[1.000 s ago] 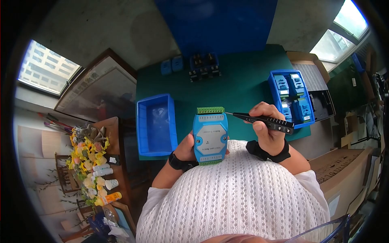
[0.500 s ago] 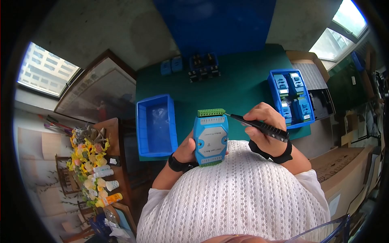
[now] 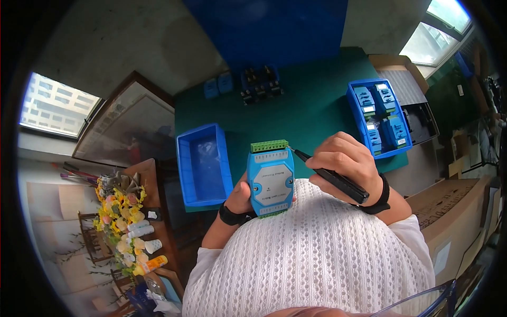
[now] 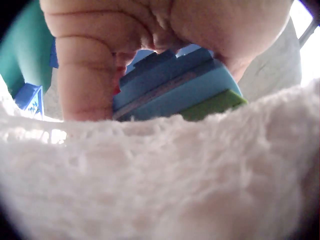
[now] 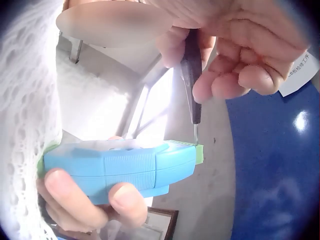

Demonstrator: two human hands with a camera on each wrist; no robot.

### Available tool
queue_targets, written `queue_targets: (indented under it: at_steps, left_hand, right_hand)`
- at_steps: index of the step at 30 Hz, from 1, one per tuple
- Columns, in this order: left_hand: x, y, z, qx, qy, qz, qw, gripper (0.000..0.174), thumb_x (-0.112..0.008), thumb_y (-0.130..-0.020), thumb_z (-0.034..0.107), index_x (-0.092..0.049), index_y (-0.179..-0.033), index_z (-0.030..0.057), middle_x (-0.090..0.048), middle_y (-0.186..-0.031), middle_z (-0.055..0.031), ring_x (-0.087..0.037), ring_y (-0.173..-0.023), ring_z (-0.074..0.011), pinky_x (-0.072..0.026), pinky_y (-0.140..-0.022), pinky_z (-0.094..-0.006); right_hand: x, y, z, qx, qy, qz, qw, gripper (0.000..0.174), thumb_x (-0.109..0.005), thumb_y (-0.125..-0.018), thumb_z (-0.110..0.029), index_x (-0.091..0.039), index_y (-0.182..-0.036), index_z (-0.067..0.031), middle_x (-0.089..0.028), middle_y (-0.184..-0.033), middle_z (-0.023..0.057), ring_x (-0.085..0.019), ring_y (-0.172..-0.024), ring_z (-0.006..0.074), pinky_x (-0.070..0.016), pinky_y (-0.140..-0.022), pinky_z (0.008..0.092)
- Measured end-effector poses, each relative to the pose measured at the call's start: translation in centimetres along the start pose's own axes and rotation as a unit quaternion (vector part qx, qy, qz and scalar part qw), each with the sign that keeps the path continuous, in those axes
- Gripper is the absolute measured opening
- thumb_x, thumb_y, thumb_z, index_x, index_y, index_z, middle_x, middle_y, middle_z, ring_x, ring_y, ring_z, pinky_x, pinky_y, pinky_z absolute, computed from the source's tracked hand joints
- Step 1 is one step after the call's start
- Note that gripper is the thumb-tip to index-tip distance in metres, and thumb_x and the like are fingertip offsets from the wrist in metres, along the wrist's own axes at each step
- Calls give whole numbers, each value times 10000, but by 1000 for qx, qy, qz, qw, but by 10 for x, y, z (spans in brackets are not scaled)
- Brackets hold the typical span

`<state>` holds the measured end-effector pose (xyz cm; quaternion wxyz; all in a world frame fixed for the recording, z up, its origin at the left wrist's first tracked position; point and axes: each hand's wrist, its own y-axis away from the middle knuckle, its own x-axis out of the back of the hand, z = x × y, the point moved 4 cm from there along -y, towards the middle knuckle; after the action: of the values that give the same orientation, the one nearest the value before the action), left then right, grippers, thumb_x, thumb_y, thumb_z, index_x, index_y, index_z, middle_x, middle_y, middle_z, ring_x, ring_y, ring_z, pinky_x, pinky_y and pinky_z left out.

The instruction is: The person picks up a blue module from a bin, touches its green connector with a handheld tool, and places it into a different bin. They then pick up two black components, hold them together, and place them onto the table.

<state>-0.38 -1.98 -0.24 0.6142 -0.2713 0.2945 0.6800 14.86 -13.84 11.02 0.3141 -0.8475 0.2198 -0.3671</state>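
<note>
My left hand (image 3: pixel 240 196) grips a light-blue electronic module (image 3: pixel 271 179) from below and the side, close to the white knitted top. The module has a grey printed label, and a green screw terminal block (image 3: pixel 269 146) runs along its far end. In the right wrist view, left-hand fingers (image 5: pixel 127 200) curl under the blue casing (image 5: pixel 125 167). My right hand (image 3: pixel 351 164) pinches a black-handled screwdriver (image 3: pixel 338 182). Its thin metal shaft (image 5: pixel 196 134) stands nearly upright in the right wrist view, with the tip right at the green terminal block (image 5: pixel 199 152).
On the green table (image 3: pixel 311 95) a blue bin (image 3: pixel 205 195) stands at left. Another blue bin (image 3: pixel 377 153) at right holds several blue modules. At the back are two blue pieces (image 3: pixel 218 85) and a dark bin of black parts (image 3: pixel 261 84). Cardboard boxes (image 3: pixel 454 211) stand at right.
The right hand has turned, bringing the screwdriver handle lower and steeper, while its tip stays by the terminal block's right end. The left hand keeps holding the module. The head view has shifted slightly.
</note>
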Motion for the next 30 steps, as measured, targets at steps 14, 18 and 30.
queue_targets:
  at_steps: [14,18,30]
  left_hand:
    - [-6,-2,5,-7,-24,-5,1000,950,-628,-681,641,-302,-1320,17,-521,-1114,-187,-601,-933,-320,-537,-749,-442]
    - [-7,-3,6,-3,-48,-6,999,976,-630,-674,645,-248,-1344,48,-503,-1136,-193,-593,-948,-319,-536,-751,-448]
    - [-6,-1,6,0,-52,5,999,992,-633,-683,629,-175,-1379,90,-454,-1207,-191,-563,-1013,-325,-525,-781,-464]
  right_hand:
    - [-4,0,3,11,-27,34,999,255,-760,-644,-110,-596,-827,-41,-587,-706,65,-567,-633,198,-457,-564,280]
    - [-5,1,6,22,-40,68,997,274,-776,-641,-138,-583,-801,-27,-589,-673,73,-574,-602,202,-458,-531,277]
    - [-7,1,7,89,-12,118,989,325,-800,-630,-236,-573,-743,-33,-571,-598,63,-561,-516,172,-447,-470,240]
